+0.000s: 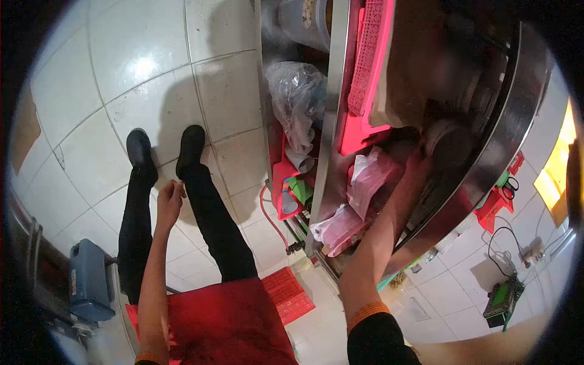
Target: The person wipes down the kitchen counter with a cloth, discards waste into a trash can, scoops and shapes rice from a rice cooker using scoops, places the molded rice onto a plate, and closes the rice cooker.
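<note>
My left hand (170, 202) hangs low in front of my legs, its fingers curled together with nothing visible in them. On the right, my right arm reaches into a dark shelf of a metal counter. My right hand (417, 163) is in shadow there, beside a round pale-rimmed item (449, 139) that may be a stacked dish or container. Darkness hides the fingertips, so I cannot tell whether they grip it. Just below that hand lie pink-and-white plastic packs (368, 182). A pink basket (370, 58) stands above them on the same shelf.
Metal counter edges (333, 121) run alongside my right arm. A clear plastic bag (296, 91) and a pink tray (283, 188) with cups sit on the lower shelf. A red crate (287, 295) lies on the floor. A blue-grey case (90, 280) is at left.
</note>
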Demonstrator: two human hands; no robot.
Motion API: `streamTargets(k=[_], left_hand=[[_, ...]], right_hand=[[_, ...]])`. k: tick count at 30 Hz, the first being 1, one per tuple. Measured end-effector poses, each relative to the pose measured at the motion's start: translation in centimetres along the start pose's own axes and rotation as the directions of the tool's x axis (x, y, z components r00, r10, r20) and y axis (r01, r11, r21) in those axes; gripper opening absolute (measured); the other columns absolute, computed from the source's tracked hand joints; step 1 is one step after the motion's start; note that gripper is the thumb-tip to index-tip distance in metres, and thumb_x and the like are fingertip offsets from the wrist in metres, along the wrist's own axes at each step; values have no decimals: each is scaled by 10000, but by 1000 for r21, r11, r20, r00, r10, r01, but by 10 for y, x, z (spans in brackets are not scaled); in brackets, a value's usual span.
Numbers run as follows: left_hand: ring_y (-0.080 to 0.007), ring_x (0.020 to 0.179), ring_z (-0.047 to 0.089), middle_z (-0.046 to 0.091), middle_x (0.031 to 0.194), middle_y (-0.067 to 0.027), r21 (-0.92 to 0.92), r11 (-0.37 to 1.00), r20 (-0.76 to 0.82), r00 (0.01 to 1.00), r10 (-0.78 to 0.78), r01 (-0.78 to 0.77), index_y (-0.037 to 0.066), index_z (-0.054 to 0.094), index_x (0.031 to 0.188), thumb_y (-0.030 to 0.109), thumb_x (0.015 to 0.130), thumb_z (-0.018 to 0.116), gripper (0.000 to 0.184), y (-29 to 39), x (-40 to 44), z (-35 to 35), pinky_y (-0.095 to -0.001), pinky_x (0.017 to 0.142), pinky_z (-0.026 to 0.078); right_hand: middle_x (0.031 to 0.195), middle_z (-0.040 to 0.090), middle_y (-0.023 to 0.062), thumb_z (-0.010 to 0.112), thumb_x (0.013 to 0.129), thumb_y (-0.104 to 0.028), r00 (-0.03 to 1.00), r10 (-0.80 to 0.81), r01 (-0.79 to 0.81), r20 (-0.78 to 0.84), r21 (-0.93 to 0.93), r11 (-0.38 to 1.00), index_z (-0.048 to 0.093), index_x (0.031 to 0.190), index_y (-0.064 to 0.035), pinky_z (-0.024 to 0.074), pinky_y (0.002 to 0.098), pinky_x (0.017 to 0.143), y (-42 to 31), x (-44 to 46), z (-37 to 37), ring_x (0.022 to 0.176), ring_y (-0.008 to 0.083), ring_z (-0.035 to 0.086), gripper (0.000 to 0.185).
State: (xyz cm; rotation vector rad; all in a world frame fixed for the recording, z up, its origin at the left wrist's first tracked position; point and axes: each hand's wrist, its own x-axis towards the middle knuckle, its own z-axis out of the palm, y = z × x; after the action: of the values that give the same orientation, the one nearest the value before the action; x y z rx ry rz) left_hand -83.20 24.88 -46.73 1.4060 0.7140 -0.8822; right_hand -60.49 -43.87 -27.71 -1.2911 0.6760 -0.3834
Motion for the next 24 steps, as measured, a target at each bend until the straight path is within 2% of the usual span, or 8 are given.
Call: streamTargets(k=[4,8,11,14,18,21,22,24], left_hand=[[-54,547,401,466,613,7,-9,1000,3,1000,-9,9,46,515,743,260,1009,458,347,11,-5,3,-241,500,325],[-42,529,382,458,647,32,-54,995,-3,997,79,-79,60,552,858,306,1017,447,311,13,-13,-6,-219,471,306],[-63,564,373,446,675,22,-175,981,3,996,89,-87,48,554,907,218,1025,422,245,59,-38,-14,-228,510,324],[-65,594,361,439,704,20,-14,972,-62,971,232,-233,42,563,954,197,1027,403,234,99,-57,-6,-236,551,329],[-95,760,443,517,820,-21,35,968,106,964,242,-247,59,583,1070,322,1025,389,330,224,-101,12,-252,730,391],[-234,1096,524,579,1138,-163,-179,878,227,850,475,-443,-16,471,1272,430,998,402,528,273,-127,24,-319,965,373],[-282,1221,474,538,1258,-212,-68,932,327,875,358,-356,-53,401,1333,485,980,398,644,292,-139,15,-344,1031,329],[-228,1071,491,541,1060,-138,16,954,374,887,272,-299,-43,476,1173,467,991,388,548,313,-164,14,-313,984,346]], right_hand=[[1162,590,185,504,920,-127,926,-317,287,-206,-165,944,523,1231,49,533,346,835,18,-127,149,1016,266,585,357],[1069,616,158,490,919,-123,870,-139,41,-473,-212,976,549,1144,43,548,325,735,28,-206,217,887,227,608,285],[1005,625,145,503,916,-156,969,191,-196,-158,-13,981,551,1089,34,553,332,654,39,-242,212,787,211,614,262],[1073,596,156,597,886,-176,935,83,-213,-345,-356,910,529,1150,24,547,356,655,54,-295,259,865,257,624,338],[1121,598,104,607,891,-137,921,367,-375,-133,-565,735,485,1251,55,473,339,872,55,-353,273,990,180,572,426],[1091,609,129,570,918,-138,892,411,-143,188,-746,651,490,1218,57,456,322,863,38,-387,269,994,182,559,367],[1091,609,129,570,918,-138,902,389,-138,188,-727,673,490,1218,57,456,322,863,23,-395,274,994,182,559,367],[1052,627,130,549,932,-125,895,370,-127,250,-652,748,496,1198,65,473,312,823,-11,-411,287,945,176,585,331]])
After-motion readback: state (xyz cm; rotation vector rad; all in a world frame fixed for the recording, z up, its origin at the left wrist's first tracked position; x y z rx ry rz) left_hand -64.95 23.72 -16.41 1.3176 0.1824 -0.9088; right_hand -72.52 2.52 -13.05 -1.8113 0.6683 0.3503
